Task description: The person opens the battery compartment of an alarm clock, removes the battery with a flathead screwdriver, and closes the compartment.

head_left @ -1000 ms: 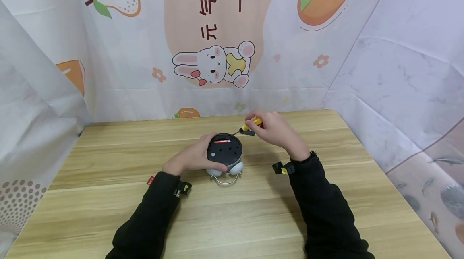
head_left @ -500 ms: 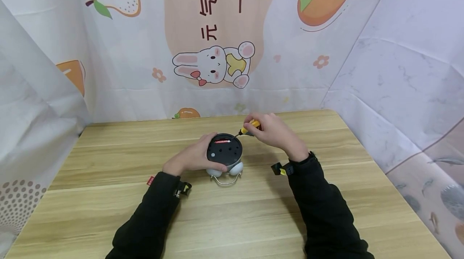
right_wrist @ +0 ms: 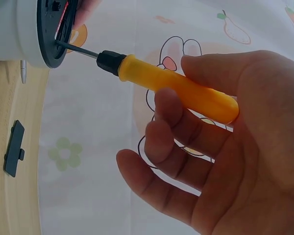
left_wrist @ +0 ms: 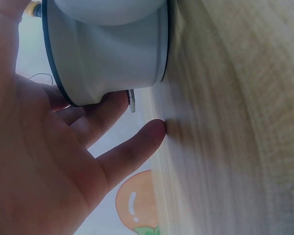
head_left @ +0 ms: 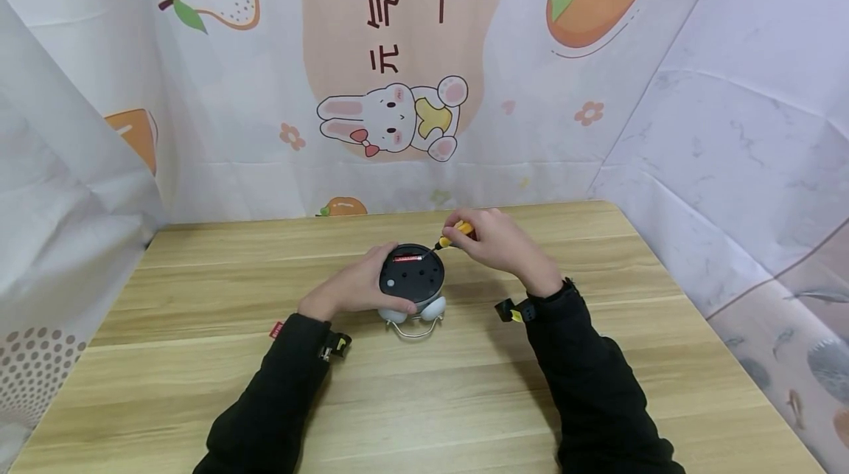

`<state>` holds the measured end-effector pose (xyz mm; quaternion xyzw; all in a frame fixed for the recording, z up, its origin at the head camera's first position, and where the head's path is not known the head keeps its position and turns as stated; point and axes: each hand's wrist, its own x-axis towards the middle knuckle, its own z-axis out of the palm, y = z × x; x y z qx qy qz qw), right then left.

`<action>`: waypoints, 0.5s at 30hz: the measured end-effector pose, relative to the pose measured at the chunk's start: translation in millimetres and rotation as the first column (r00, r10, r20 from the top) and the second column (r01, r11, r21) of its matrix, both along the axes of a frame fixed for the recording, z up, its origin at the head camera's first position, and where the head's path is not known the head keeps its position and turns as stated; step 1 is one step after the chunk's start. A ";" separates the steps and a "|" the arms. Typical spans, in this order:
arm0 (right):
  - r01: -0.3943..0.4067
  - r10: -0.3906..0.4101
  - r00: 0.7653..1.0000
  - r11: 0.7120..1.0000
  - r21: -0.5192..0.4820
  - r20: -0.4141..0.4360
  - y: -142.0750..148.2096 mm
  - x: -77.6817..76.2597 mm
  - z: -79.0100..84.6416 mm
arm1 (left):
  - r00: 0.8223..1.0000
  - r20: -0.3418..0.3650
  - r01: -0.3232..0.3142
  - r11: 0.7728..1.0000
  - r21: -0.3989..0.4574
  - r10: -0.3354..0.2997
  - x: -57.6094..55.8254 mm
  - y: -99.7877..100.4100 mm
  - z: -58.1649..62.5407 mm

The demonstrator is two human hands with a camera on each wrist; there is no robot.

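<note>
A white twin-bell alarm clock (head_left: 418, 286) lies face down on the table, its black back (right_wrist: 51, 29) upward and its bells and wire handle toward me. My left hand (head_left: 361, 284) grips it from the left, fingers at the far side and thumb at the near side. Inside the uncovered battery slot shows a red battery (head_left: 407, 259). With thumb and fingers, my right hand (head_left: 500, 242) holds a yellow-handled screwdriver (right_wrist: 166, 88). In the right wrist view, the screwdriver's tip reaches into the slot at one end of the battery.
A small black battery cover (right_wrist: 13, 149) lies on the table beyond the clock. The wooden table (head_left: 411, 400) ends at a printed fabric backdrop (head_left: 232, 105). A short metal foot (right_wrist: 23, 71) juts from the clock's side.
The screwdriver has moved left and slightly toward me, its tip passing from beyond the clock's rim to the battery's end. The left hand and clock have stayed in place.
</note>
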<state>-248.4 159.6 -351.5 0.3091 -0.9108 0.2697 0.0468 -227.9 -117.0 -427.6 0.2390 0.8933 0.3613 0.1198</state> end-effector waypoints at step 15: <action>-0.011 0.011 1.000 1.000 0.011 -0.023 -2.1 -1.6 -2.5 | 1.000 -0.008 0.006 1.000 -0.006 -0.007 -0.6 -0.3 -0.1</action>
